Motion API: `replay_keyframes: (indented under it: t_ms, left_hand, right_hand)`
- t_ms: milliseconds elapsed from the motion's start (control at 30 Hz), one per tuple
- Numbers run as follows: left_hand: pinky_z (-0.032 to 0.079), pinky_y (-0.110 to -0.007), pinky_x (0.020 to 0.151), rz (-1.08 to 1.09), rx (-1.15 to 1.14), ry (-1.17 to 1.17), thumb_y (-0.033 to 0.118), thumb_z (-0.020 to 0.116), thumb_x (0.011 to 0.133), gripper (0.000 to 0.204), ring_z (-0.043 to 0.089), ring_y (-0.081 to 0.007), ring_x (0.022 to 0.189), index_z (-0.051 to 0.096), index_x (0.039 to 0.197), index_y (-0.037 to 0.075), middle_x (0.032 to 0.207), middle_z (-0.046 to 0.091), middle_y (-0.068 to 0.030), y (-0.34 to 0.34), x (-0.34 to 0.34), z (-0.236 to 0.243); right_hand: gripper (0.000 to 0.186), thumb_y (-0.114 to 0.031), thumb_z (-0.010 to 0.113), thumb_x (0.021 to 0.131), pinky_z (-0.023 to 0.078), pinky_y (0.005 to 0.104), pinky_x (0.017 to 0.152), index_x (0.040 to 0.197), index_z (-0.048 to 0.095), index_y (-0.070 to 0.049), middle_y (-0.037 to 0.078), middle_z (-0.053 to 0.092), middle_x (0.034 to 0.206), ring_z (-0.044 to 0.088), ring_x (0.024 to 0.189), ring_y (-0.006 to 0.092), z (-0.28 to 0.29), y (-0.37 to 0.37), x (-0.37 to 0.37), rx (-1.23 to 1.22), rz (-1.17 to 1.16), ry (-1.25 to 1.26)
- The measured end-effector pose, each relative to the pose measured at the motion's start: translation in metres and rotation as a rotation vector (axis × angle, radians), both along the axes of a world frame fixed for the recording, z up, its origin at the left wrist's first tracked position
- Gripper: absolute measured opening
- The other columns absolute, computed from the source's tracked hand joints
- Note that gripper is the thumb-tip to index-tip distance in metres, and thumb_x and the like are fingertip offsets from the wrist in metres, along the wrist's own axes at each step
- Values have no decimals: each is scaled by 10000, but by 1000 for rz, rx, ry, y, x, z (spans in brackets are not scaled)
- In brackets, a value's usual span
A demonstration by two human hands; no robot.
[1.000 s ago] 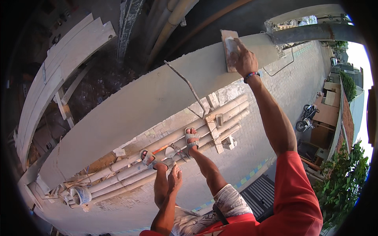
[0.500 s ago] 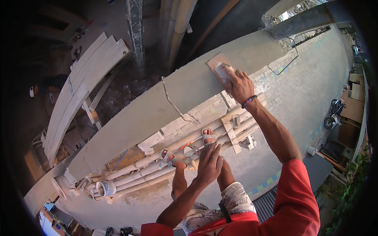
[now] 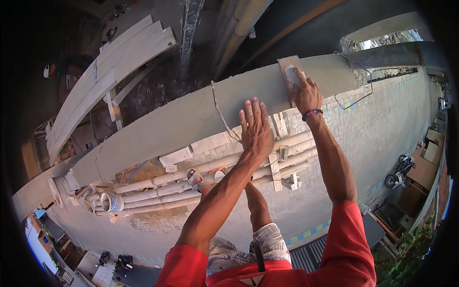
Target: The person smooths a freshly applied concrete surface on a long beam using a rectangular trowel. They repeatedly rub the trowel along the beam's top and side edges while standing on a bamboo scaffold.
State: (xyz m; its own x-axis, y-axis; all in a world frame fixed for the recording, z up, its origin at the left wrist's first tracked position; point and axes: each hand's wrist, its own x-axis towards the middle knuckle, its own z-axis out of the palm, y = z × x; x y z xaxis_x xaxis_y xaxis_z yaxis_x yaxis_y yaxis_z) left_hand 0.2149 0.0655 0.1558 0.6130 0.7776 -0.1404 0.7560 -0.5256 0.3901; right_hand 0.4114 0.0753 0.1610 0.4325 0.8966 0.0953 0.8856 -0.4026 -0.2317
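Grey band, seemingly plaster, crosses the frame's middle; the flat float lies on its upper-right stretch, gripped by its handle in the right hand. Left hand holds nothing, fingers straight (contact with the band: cannot tell). Judgement: hold the float flat, pressure even, clear of the bent rod. Float's underside hidden; one foot masked by left forearm; upper left too dark to read.
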Motion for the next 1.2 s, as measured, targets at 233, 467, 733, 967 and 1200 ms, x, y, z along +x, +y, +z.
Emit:
replay_keyframes:
  t_ms: [233,467,733,967,1200]
  left_hand:
    - [67,-541,1179,46,-26,-15,154,567,822,733,85,-412,1466,279,1452,-84,1570,129,-248,1,-5,-12]
    - [28,-513,1193,73,-133,-100,94,433,899,609,69,-379,1476,274,1467,-58,1583,123,-222,-4,-1,-8]
    - [46,-540,1182,46,-63,-63,117,531,828,693,90,-401,1468,297,1449,-80,1570,147,-245,-7,-4,-16]
    - [12,-544,1178,11,-138,41,146,528,852,721,50,-402,1472,235,1479,-58,1583,96,-236,2,-7,-9]
    - [41,-562,1168,-57,-141,148,302,652,843,854,40,-424,1463,215,1479,-63,1572,82,-260,2,-1,0]
  right_hand:
    - [499,-262,622,855,540,487,702,1343,535,-211,192,638,937,641,845,386,-14,-47,-41,-63,79,45]
    - [526,-168,597,873,513,496,736,1384,476,-181,228,639,995,633,882,414,2,-11,12,-63,-101,37]
    - [529,-202,615,837,523,482,712,1355,516,-155,195,617,902,632,845,376,-1,10,2,-56,43,-21]
    - [535,-261,665,834,547,466,666,1348,517,-242,144,598,879,627,819,347,-9,-42,-49,-78,112,67]
    - [512,-198,619,868,511,480,749,1362,496,-252,177,651,1022,645,899,385,19,19,71,-27,-320,70]
